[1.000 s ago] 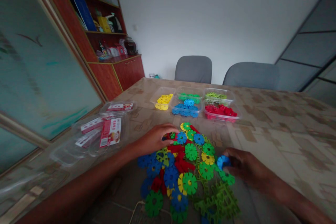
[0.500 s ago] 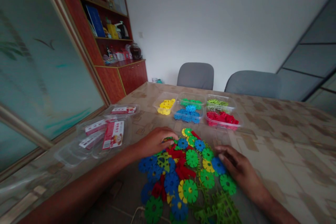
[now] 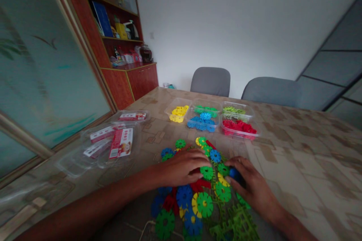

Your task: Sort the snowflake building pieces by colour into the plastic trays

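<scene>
With our left grip (image 3: pixel 183 167), its hold unclear, above the multicoloured plastic pile (image 3: pixel 204 204) and our right grip (image 3: pixel 250 182) grasping a blue notched plastic disc (image 3: pixel 233 173) at its edge, we should lift lightly lest it snag.

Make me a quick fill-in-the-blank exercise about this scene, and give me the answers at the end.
1. The left hand has its fingertips at a ____ disc.
2. The labelled plastic lids lie to the ____ of that hand.
3. The leftmost open container holds ____ discs.
4. Both chairs are ____.

Missing words: green; left; yellow; gray.
</scene>
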The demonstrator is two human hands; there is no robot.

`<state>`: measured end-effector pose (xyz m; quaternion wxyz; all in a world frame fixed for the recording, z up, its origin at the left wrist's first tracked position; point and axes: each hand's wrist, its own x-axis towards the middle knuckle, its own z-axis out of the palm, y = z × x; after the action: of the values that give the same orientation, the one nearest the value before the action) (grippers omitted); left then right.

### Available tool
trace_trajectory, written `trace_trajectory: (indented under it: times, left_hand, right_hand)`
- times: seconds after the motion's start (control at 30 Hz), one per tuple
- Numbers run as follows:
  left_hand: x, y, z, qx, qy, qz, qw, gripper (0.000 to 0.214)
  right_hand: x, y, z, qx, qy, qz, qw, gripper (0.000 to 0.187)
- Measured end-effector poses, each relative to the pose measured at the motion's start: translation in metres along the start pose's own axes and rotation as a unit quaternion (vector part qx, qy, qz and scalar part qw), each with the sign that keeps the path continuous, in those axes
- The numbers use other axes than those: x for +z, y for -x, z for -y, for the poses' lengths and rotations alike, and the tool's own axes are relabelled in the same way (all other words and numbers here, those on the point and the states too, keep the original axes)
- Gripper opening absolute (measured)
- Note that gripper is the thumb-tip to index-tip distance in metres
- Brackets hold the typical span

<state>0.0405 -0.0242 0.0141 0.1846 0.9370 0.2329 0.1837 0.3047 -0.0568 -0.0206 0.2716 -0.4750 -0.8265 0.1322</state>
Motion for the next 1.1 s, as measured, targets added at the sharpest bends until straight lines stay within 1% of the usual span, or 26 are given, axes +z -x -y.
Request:
trace_trajectory:
  times: [0.07,0.13,0.2,0.33,0.47,0.53,0.63,0.77,0.83,0.9,0.97,1.0,1.1]
  left_hand:
    - [-0.001,0.000,0.000,0.000,-0.011,-0.001,1.000,0.034]
    - [0.000,0.000,0.000,-0.010,-0.027,-0.005,1.000,0.041]
    - [0.002,-0.001,-0.001,-0.025,-0.042,-0.012,0.999,0.047]
    - [0.006,-0.001,-0.002,-0.037,-0.039,-0.031,0.998,0.035]
    - [0.005,-0.001,-0.002,-0.023,-0.016,-0.026,0.999,0.019]
    - [0.004,-0.001,-0.003,-0.014,-0.017,-0.014,1.000,0.019]
    - [0.004,-0.002,-0.003,-0.012,-0.020,-0.005,1.000,0.029]
    - [0.007,-0.003,0.001,-0.014,-0.002,0.003,1.000,0.031]
    - [0.008,-0.002,0.005,-0.020,0.008,-0.003,1.000,0.033]
    - [0.008,-0.002,0.008,-0.026,0.014,-0.014,0.999,0.035]
    - [0.006,-0.002,0.010,-0.035,0.018,-0.022,0.999,0.036]
    - [0.003,-0.002,0.010,-0.039,0.020,-0.025,0.999,0.036]
    - [-0.005,-0.002,0.009,-0.046,0.033,-0.038,0.998,0.032]
  right_hand:
    - [0.000,-0.001,0.000,0.006,-0.008,-0.009,1.000,0.023]
    - [0.001,-0.003,0.002,0.012,-0.009,-0.011,1.000,0.027]
    - [0.002,-0.004,0.004,0.019,-0.005,0.001,1.000,0.029]
    - [0.005,-0.008,0.008,0.048,-0.015,0.002,0.999,0.021]
    - [0.006,-0.010,0.007,0.074,-0.044,-0.032,0.996,0.019]
    - [0.004,-0.011,0.004,0.081,-0.073,-0.041,0.993,0.018]
    - [-0.001,-0.012,0.001,0.089,-0.148,-0.035,0.984,0.018]
    - [-0.011,-0.012,0.007,0.096,-0.211,-0.046,0.972,0.021]
    - [-0.013,-0.010,0.015,0.079,-0.220,-0.014,0.972,0.020]
    - [-0.012,-0.006,0.023,0.055,-0.211,0.049,0.975,0.015]
    - [-0.009,-0.002,0.027,0.026,-0.173,0.102,0.979,0.005]
    - [-0.007,0.000,0.027,0.010,-0.148,0.115,0.982,0.003]
    - [-0.003,0.004,0.022,-0.025,-0.076,0.115,0.990,0.019]
